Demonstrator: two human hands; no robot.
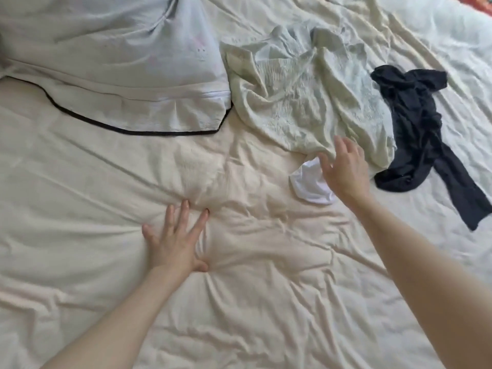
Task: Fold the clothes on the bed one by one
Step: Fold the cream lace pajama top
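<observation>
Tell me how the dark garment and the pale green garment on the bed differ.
The dark garment is navy or black; the pale green garment nearly matches the sheet. The dark one lies long and narrow, the green one in a wide crumpled heap. The right hand reaches at the green one's near edge; the dark one lies apart from it. Both are unfolded.
</observation>
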